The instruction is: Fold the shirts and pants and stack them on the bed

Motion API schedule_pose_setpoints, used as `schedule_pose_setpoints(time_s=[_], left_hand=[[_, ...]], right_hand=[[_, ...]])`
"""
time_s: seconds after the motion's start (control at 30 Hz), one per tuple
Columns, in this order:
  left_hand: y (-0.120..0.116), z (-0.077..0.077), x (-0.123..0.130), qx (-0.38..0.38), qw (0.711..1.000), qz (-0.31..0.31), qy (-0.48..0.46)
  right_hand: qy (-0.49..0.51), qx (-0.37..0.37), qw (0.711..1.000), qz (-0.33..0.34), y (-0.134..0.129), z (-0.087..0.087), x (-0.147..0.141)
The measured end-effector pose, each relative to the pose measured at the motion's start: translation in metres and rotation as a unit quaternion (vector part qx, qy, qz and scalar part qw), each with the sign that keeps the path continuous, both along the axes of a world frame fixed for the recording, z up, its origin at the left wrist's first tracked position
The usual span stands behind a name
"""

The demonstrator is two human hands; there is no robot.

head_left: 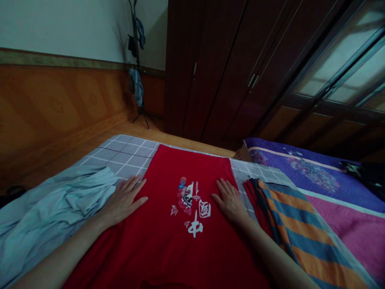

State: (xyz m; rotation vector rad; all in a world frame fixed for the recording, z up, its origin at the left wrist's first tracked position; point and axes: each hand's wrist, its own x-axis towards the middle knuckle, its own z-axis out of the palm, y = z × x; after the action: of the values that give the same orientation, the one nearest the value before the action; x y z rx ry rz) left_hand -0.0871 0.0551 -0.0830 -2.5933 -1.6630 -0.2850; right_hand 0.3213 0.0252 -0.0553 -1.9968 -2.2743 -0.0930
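Note:
A red shirt [168, 249] with a printed figure and white characters lies spread on a grey checked bedsheet [132, 152]. My left hand [124, 200] rests on its left edge, palm down with the fingers apart. On the right part of the shirt lies my right hand [230, 200], also flat with spread fingers. Neither hand grips anything. Light blue-grey cloth [60, 212] is bunched left of my left hand. Right of my right arm are folded clothes, with an orange and blue striped garment [303, 224] on top.
Beyond the bed stand a dark wardrobe [222, 72] and a coat rack [136, 52] with clothes hanging on it. A purple and pink bedspread [319, 172] covers a surface at the right, with dark cloth [367, 176] on it.

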Motion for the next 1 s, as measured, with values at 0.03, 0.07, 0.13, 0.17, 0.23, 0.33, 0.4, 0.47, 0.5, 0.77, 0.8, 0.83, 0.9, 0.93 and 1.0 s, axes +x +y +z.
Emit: schedule_pose_setpoints(time_s=[0.03,0.07,0.13,0.17,0.23,0.33,0.4,0.47,0.5,0.77,0.8,0.83,0.9,0.93,1.0], left_hand=[[0.0,0.0,0.0,-0.001,1.0,0.001,-0.001],[0.0,0.0,0.0,-0.001,1.0,0.002,-0.001],[0.0,0.0,0.0,-0.002,1.0,0.005,-0.002],[0.0,0.0,0.0,-0.003,1.0,0.005,-0.002],[0.0,0.001,0.0,-0.005,1.0,0.003,-0.004],[0.0,0.003,0.0,-0.013,1.0,0.002,-0.001],[-0.001,0.005,0.001,-0.019,1.0,0.006,0.002],[-0.001,0.007,0.002,-0.024,1.0,0.009,0.001],[-0.002,0.008,0.002,-0.026,1.0,0.009,-0.002],[-0.003,0.01,0.003,-0.031,0.999,0.012,-0.004],[-0.003,0.01,0.003,-0.031,0.999,0.012,-0.003],[-0.002,0.009,0.003,-0.031,0.999,0.012,-0.003],[-0.002,0.009,0.003,-0.033,0.999,0.013,-0.007],[-0.003,0.01,0.004,-0.034,0.999,0.013,-0.009],[-0.004,0.012,0.004,-0.04,0.999,0.015,-0.012]], right_hand=[[-0.016,0.017,0.998,-0.066,0.002,0.001,0.021],[-0.025,0.029,0.993,-0.108,0.002,0.001,0.036],[-0.031,0.051,0.989,-0.132,-0.007,0.001,0.043],[-0.028,0.056,0.992,-0.111,-0.014,0.0,0.037],[-0.015,0.048,0.999,-0.022,-0.028,-0.002,0.012],[0.001,0.0,0.995,0.099,-0.032,-0.003,-0.028],[-0.002,-0.022,0.995,0.1,-0.015,0.0,-0.041],[-0.012,-0.04,0.997,0.068,0.013,0.005,-0.04],[-0.018,-0.05,0.997,0.053,0.027,0.008,-0.034],[-0.017,-0.011,0.984,-0.175,0.085,0.038,0.011],[-0.016,-0.008,0.985,-0.171,0.081,0.038,-0.003],[-0.015,-0.008,0.988,-0.152,0.074,0.036,-0.024],[-0.008,-0.019,0.997,-0.068,0.047,0.03,-0.079],[-0.003,-0.032,0.999,-0.011,0.028,0.026,-0.108],[0.036,-0.066,0.98,0.183,-0.016,0.021,-0.159]])
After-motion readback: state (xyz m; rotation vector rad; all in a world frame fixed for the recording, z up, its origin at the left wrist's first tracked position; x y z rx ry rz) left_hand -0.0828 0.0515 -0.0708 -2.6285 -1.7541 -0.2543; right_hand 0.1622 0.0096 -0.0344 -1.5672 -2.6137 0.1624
